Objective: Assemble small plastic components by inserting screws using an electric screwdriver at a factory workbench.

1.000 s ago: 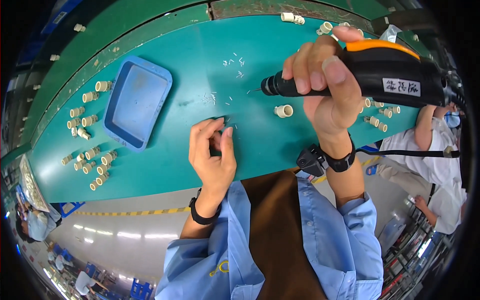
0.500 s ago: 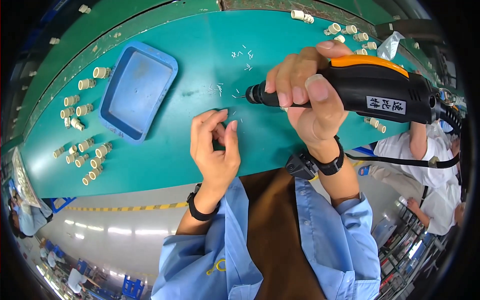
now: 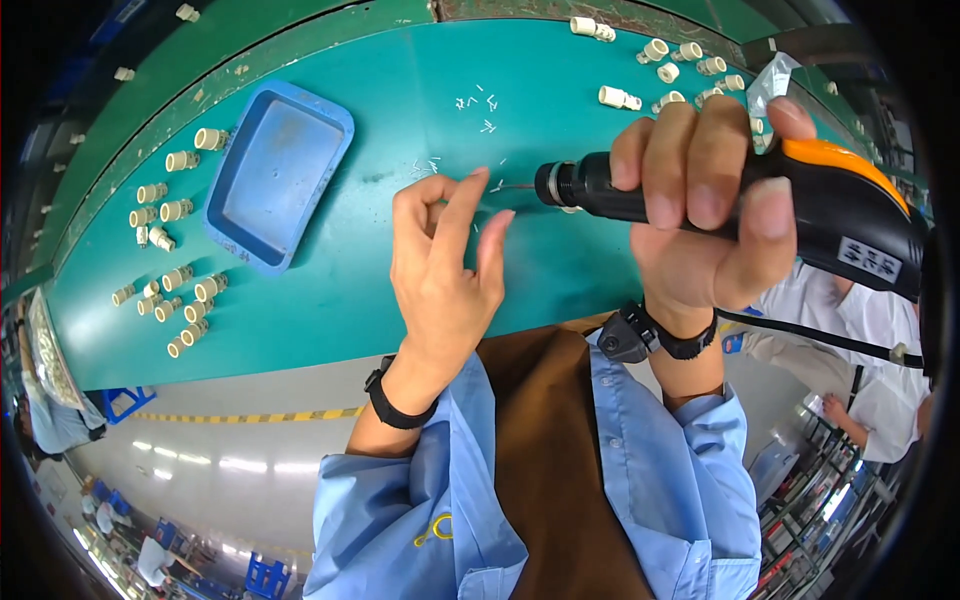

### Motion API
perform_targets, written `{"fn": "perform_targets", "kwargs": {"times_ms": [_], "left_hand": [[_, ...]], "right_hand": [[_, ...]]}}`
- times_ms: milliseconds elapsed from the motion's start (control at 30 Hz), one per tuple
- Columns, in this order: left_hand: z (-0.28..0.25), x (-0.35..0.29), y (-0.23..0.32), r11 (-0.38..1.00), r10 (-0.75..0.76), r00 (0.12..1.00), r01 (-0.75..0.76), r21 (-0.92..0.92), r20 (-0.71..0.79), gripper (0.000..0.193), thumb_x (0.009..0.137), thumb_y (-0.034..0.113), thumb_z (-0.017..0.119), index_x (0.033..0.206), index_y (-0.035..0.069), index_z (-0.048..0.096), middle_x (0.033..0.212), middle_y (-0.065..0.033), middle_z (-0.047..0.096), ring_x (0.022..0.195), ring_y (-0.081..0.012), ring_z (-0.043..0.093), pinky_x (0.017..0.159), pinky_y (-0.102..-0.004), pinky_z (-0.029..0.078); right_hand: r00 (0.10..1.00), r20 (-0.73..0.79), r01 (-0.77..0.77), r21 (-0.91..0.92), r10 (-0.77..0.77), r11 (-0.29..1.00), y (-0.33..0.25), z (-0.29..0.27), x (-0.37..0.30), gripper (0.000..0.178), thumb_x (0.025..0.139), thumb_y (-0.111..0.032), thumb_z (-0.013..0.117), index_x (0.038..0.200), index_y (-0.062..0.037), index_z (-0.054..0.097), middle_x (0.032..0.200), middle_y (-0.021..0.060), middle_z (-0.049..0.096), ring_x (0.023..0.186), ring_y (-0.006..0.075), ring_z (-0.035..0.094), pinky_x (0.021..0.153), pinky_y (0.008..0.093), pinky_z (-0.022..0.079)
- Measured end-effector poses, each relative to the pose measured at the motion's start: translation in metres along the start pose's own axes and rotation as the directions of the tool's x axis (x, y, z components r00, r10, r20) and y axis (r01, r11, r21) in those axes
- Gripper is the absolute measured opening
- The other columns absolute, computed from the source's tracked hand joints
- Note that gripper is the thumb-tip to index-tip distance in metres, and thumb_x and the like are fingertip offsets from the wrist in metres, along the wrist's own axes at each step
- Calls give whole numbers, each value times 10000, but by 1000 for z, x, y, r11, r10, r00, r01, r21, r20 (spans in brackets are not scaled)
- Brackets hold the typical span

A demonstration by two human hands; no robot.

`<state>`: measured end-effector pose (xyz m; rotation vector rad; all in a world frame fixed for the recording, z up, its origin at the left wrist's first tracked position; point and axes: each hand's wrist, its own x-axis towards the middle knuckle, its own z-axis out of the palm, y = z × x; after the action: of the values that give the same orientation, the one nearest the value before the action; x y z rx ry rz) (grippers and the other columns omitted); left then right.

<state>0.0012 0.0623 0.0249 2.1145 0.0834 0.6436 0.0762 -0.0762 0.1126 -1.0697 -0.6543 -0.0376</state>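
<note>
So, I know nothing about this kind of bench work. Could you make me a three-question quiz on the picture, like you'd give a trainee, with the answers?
1. True or false: the right hand holds a power tool.
2. Fill in: the tool's bit points toward the ____.
3. Multiple choice: relative to the blue tray, where do the white pieces lie?
A) inside it
B) to its right
C) to its left

Key:
1. True; the fingers are wrapped around it.
2. Left hand.
3. B.
</note>
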Motion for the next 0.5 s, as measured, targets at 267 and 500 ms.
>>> {"fn": "perform_targets", "kwargs": {"times_ms": [267,500], "left_hand": [[7,-7,9,996,31,998,-27,-82,52,213,734,-62,703,935,-1,666,855,-77,532,633,-165,524,519,-278,421],[7,-10,23,985,-47,998,54,-162,46,159,707,-84,715,842,-16,667,802,-84,535,616,-177,538,492,-291,417]], "right_hand": [[970,235,31,159,-68,987,-12,-23,-5,434,924,-318,514,1313,-152,417,739,-44,492,629,115,498,643,334,436],[945,303,70,179,-123,981,-29,-32,-10,438,918,-319,560,1294,-146,414,751,-36,510,650,123,523,645,327,443]]}}
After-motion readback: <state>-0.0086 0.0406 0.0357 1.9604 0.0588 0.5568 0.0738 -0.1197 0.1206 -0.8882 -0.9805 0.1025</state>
